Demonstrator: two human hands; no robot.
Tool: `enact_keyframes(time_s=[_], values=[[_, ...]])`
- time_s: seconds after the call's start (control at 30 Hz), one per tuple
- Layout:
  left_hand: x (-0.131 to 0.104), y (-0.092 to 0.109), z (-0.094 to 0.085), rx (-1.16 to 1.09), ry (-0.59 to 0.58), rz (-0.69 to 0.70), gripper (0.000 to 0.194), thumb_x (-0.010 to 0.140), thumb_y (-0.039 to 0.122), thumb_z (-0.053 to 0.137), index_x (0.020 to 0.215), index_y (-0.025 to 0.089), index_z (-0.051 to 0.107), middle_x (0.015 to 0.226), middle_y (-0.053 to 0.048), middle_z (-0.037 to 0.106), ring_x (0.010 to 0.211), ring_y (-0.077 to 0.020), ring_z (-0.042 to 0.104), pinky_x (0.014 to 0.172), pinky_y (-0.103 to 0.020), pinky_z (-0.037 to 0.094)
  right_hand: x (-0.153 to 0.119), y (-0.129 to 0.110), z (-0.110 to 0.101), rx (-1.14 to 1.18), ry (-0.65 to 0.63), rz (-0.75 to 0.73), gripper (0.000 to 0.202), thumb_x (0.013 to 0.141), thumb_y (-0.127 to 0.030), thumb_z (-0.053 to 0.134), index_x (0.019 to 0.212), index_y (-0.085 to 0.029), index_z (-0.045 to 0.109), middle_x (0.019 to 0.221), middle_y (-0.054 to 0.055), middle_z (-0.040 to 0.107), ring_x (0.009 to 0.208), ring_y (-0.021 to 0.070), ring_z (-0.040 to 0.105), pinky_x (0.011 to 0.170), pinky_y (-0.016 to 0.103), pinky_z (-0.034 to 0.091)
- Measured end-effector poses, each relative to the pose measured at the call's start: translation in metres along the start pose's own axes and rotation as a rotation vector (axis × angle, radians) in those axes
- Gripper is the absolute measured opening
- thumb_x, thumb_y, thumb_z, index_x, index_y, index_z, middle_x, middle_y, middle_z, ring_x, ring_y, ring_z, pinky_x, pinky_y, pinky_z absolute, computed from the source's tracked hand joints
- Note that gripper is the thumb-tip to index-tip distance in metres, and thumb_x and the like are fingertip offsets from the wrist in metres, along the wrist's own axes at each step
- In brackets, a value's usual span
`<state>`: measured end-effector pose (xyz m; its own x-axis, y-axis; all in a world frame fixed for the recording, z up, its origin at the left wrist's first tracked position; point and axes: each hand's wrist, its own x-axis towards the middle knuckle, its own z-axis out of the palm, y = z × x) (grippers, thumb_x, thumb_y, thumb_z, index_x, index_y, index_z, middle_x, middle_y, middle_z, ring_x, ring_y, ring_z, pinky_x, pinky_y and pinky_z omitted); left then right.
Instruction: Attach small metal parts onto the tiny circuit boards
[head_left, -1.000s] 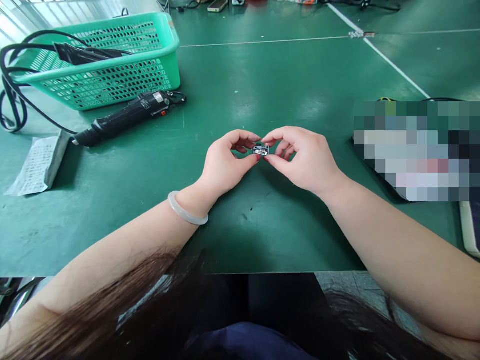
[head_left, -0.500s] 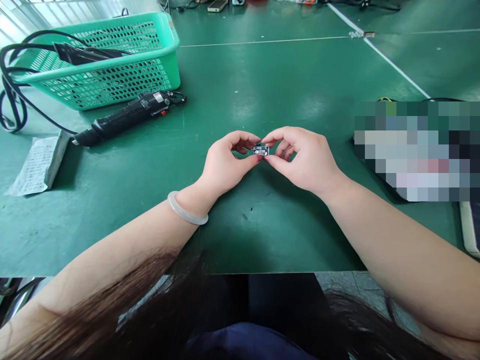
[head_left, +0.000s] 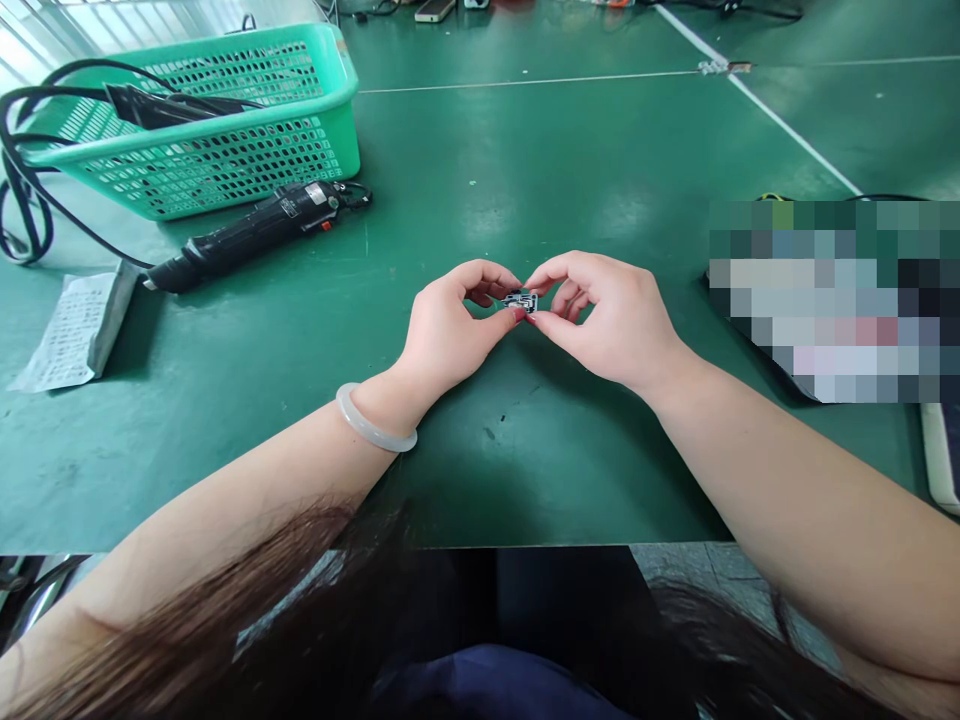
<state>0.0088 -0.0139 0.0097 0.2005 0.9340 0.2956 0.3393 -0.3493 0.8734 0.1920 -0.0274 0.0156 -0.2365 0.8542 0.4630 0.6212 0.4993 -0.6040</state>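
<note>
A small metallic and black part is pinched between both hands above the green table. My left hand grips its left side between thumb and fingertips; a pale bangle circles that wrist. On the right side, my right hand holds it the same way, its other fingers curled behind. The fine detail of the part is too small to make out.
At the back left stands a green perforated basket with black items and cables. A black corded power tool lies before it, near a folded written paper. A pixelated area covers something at the right.
Both hands keep nearly the same place and grip. The small part looks very slightly tilted compared with before.
</note>
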Motion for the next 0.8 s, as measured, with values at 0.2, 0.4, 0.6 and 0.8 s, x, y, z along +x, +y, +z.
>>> enact_keyframes(time_s=[0.2,0.4,0.6,0.8], values=[[0.0004,-0.0017,0.0000,0.010,0.005,0.000,0.016,0.076,0.014,0.076,0.088,0.021,0.070,0.092,0.001,0.076,0.084,-0.0113,0.065,0.076,-0.026,0.050,0.0004,0.0003,0.0001,0.041,0.001,0.039,0.020,0.076,-0.017,0.069,0.096,-0.021,0.072,0.088,0.001,0.074,0.062,0.0127,0.061,0.062,0.030,0.051],[0.0001,-0.0021,-0.0001,0.002,0.006,0.020,0.015,0.076,0.014,0.075,0.088,0.021,0.070,0.090,0.001,0.075,0.083,-0.0113,0.065,0.078,-0.026,0.051,0.0010,0.0013,0.0004,0.053,-0.009,0.051,0.020,0.076,-0.016,0.070,0.096,-0.021,0.071,0.090,0.002,0.074,0.063,0.0123,0.061,0.062,0.030,0.051],[0.0017,-0.0029,0.0008,-0.123,-0.003,-0.061,0.024,0.075,0.012,0.076,0.096,0.020,0.068,0.092,-0.001,0.073,0.087,-0.0123,0.067,0.081,-0.027,0.053,0.0001,0.0008,0.0015,0.084,0.023,0.049,0.018,0.076,-0.016,0.070,0.094,-0.021,0.071,0.090,0.001,0.073,0.063,0.0117,0.061,0.063,0.029,0.051],[-0.0012,0.0020,0.0048,-0.557,-0.105,-0.307,0.036,0.082,0.015,0.073,0.116,0.019,0.062,0.101,-0.004,0.073,0.095,-0.0143,0.070,0.096,-0.033,0.055,-0.0015,-0.0026,0.0065,0.197,0.086,0.094,0.022,0.077,-0.021,0.073,0.098,-0.022,0.066,0.093,0.001,0.071,0.064,0.0112,0.061,0.065,0.029,0.053]])
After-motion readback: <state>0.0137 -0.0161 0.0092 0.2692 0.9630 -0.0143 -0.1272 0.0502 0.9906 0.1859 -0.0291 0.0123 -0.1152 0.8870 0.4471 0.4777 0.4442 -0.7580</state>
